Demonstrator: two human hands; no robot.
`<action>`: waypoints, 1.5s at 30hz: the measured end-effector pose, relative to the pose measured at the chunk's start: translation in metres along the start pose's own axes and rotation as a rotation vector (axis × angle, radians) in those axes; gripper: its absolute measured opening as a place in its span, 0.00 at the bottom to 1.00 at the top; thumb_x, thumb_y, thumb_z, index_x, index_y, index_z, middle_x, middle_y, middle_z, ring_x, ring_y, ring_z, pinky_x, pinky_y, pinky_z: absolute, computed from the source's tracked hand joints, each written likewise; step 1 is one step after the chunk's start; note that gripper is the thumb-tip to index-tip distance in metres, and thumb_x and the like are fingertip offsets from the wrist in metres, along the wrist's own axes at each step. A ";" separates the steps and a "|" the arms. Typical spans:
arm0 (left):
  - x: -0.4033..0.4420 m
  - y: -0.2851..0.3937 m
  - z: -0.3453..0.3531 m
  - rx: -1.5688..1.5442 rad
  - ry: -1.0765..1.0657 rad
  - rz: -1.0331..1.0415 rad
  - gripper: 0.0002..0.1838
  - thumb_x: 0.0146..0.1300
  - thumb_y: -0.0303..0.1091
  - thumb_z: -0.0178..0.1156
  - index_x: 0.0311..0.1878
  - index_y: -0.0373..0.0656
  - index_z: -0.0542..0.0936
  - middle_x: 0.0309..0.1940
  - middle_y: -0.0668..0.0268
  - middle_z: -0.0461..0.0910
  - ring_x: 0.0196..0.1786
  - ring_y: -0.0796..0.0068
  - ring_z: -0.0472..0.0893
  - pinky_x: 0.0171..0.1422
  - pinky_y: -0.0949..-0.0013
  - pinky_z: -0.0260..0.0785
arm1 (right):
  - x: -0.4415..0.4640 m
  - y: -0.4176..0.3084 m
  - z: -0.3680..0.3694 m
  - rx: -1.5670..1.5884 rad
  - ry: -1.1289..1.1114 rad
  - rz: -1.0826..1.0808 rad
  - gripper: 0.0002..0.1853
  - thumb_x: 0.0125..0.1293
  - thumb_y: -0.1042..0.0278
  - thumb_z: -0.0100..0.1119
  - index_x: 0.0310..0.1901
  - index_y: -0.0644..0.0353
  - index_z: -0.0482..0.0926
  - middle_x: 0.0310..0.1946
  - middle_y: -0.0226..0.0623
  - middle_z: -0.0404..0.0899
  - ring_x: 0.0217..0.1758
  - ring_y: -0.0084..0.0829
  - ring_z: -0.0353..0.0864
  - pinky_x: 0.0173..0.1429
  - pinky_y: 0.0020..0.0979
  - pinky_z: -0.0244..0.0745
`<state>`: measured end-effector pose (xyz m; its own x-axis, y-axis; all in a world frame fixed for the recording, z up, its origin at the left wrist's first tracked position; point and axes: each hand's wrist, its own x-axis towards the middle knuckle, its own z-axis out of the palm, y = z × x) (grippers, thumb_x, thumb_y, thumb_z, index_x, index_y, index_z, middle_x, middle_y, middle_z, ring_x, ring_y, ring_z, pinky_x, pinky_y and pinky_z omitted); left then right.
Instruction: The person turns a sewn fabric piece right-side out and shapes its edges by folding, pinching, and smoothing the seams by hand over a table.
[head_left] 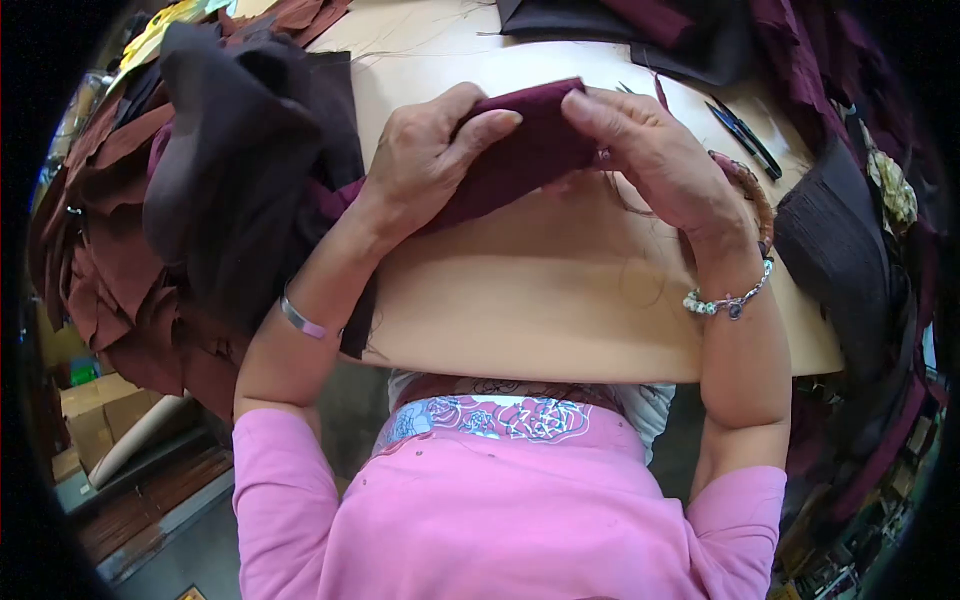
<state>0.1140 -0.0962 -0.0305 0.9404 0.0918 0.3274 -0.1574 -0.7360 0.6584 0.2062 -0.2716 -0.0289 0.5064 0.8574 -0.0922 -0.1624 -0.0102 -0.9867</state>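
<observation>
A piece of maroon fabric (530,140) is stretched between my two hands above the table. My left hand (425,140) grips its left part, thumb on top and fingers hidden behind the cloth. At the upper right corner, my right hand (650,145) pinches the edge between thumb and fingers. From my left hand the cloth trails down and left, under my wrist, toward a dark brown fabric heap (235,150). Thread snips (742,135), dark and slim, lie on the table to the right of my right hand.
The pale table (540,310) has a curved front edge near my body. Rust-brown cloth pieces (120,290) hang off its left side. Dark and maroon fabrics (840,230) drape over the right side, and more dark cloth (600,25) lies at the back. Loose threads are scattered about.
</observation>
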 end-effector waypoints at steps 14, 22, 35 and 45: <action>-0.007 -0.010 -0.001 -0.405 -0.084 -0.161 0.18 0.63 0.42 0.49 0.26 0.36 0.71 0.15 0.74 0.58 0.23 0.87 0.57 0.25 0.79 0.54 | -0.002 -0.011 -0.006 -0.043 -0.053 -0.089 0.10 0.62 0.65 0.50 0.38 0.63 0.75 0.31 0.23 0.73 0.35 0.13 0.69 0.44 0.18 0.63; -0.007 -0.008 -0.003 -0.411 -0.100 -0.156 0.18 0.64 0.40 0.48 0.23 0.37 0.68 0.16 0.77 0.56 0.23 0.88 0.54 0.24 0.80 0.50 | 0.001 -0.001 -0.008 0.069 -0.053 -0.118 0.09 0.62 0.71 0.47 0.37 0.67 0.74 0.27 0.29 0.75 0.31 0.18 0.72 0.40 0.20 0.68; -0.008 -0.008 0.000 -0.484 0.057 -0.119 0.15 0.63 0.37 0.50 0.25 0.36 0.70 0.16 0.76 0.58 0.24 0.88 0.57 0.25 0.81 0.52 | 0.002 -0.003 0.005 -0.182 0.069 -0.341 0.09 0.61 0.70 0.50 0.37 0.68 0.73 0.27 0.29 0.75 0.30 0.18 0.72 0.38 0.21 0.68; -0.012 -0.005 -0.003 -0.287 0.112 0.036 0.14 0.63 0.37 0.51 0.27 0.36 0.72 0.15 0.73 0.60 0.22 0.87 0.57 0.24 0.81 0.53 | 0.000 -0.003 0.007 -0.412 0.117 -0.212 0.13 0.55 0.83 0.45 0.43 0.66 0.73 0.32 0.31 0.75 0.31 0.19 0.73 0.38 0.20 0.69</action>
<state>0.1031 -0.0914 -0.0357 0.8963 0.1544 0.4158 -0.2833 -0.5222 0.8044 0.2004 -0.2680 -0.0252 0.5876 0.7993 0.1257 0.2922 -0.0647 -0.9542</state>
